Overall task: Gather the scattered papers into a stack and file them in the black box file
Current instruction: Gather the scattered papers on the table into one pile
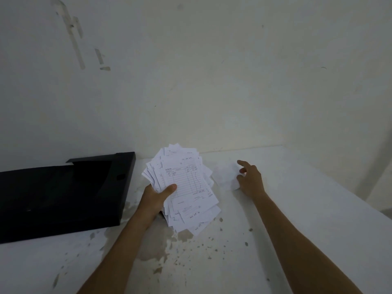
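My left hand [156, 198] grips an untidy stack of white receipt papers [186, 183], thumb on the top sheet, just above the table. The sheets fan out unevenly at both ends. To the right, my right hand [251, 179] rests with fingers spread on a loose white paper [224, 177] lying flat on the table; whether it grips the sheet is unclear. The black box file [63, 192] lies open on the table at the left, its edge close to my left hand.
The white table [297, 219] has worn, stained patches near its front and middle. A plain white wall [212, 81] stands directly behind the table. The table's right edge drops off at the far right.
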Demonstrator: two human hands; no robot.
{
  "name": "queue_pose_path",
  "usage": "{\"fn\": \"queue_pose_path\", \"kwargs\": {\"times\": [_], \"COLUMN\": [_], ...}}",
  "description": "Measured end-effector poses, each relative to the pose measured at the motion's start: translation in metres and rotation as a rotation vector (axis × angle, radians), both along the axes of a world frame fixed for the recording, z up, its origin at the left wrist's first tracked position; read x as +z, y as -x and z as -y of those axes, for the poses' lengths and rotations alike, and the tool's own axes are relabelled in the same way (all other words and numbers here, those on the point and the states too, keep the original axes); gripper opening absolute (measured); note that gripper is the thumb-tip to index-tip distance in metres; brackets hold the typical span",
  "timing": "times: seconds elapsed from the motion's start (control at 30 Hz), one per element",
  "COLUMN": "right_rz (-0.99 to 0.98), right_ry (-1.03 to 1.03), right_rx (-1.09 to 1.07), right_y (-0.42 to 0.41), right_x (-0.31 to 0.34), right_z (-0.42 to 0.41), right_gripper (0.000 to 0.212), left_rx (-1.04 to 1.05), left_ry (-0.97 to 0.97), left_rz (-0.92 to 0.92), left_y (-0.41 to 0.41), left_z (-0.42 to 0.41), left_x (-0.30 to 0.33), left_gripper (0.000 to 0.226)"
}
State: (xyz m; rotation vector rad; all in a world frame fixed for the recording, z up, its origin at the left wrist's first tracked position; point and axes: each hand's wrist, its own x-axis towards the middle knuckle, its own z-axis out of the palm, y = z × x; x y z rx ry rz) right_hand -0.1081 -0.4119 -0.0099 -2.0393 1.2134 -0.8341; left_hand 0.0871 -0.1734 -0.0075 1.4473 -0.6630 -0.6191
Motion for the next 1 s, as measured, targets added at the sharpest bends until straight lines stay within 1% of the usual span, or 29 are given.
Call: {"fn": "queue_pose_path", "kwargs": {"times": [0.1,0.17,0.23,0.3,0.33,0.4,0.5,0.57,0.63,0.67,0.77,0.8,0.9,0.93,1.0], "right_rz": [0.226,0.339,0.516,0.694,0.737,0.751,0.824,0.825,0.784,0.782,0.870,0.842,0.581,0.540,0.576], "right_ry": [-0.069,-0.173,-0.377,-0.656,-0.756,-0.833,-0.865,-0.853,-0.836,-0.831,-0.817,-0.757,-0.440,-0.377,-0.377], "right_rx": [0.059,0.091,0.156,0.234,0.276,0.363,0.449,0.475,0.470,0.453,0.424,0.420,0.460,0.494,0.571], "right_y": [0.003,0.003,0.003,0.004,0.005,0.007,0.012,0.017,0.023,0.025,0.035,0.039,0.044,0.043,0.042], "right_x": [0.007,0.010,0.014,0.021,0.023,0.024,0.029,0.035,0.042,0.044,0.055,0.059,0.067,0.068,0.068], "right_z": [-0.027,-0.047,-0.065,-0.081,-0.089,-0.100,-0.116,-0.127,-0.138,-0.140,-0.144,-0.146,-0.157,-0.162,-0.170], "right_gripper": [0.060,0.060,0.056,0.046,0.041,0.036,0.038,0.029,0.023,0.023,0.042,0.044,0.041,0.047,0.060], "left_rx": [-0.016,-0.039,-0.075,-0.095,-0.094,-0.089,-0.108,-0.143,-0.168,-0.167,-0.125,-0.124,-0.160,-0.194,-0.253], "left_ry": [0.009,0.024,0.036,0.047,0.048,0.051,0.073,0.097,0.117,0.121,0.119,0.125,0.139,0.143,0.127], "left_rz": [-0.039,-0.054,-0.050,-0.045,-0.039,-0.028,-0.091,-0.154,-0.167,-0.149,-0.017,0.028,0.112,0.122,0.149], "left_y": [0.005,0.010,0.015,0.020,0.023,0.025,0.029,0.034,0.040,0.042,0.047,0.049,0.057,0.061,0.069], "left_z": [-0.001,-0.002,-0.003,-0.003,-0.004,-0.006,-0.015,-0.022,-0.030,-0.033,-0.040,-0.042,-0.048,-0.049,-0.051], "left_x": [0.005,0.008,0.014,0.021,0.025,0.030,0.035,0.038,0.043,0.046,0.056,0.059,0.067,0.069,0.072], "left_gripper": [0.029,0.030,0.033,0.032,0.032,0.030,0.026,0.029,0.030,0.029,0.027,0.030,0.051,0.057,0.065]}}
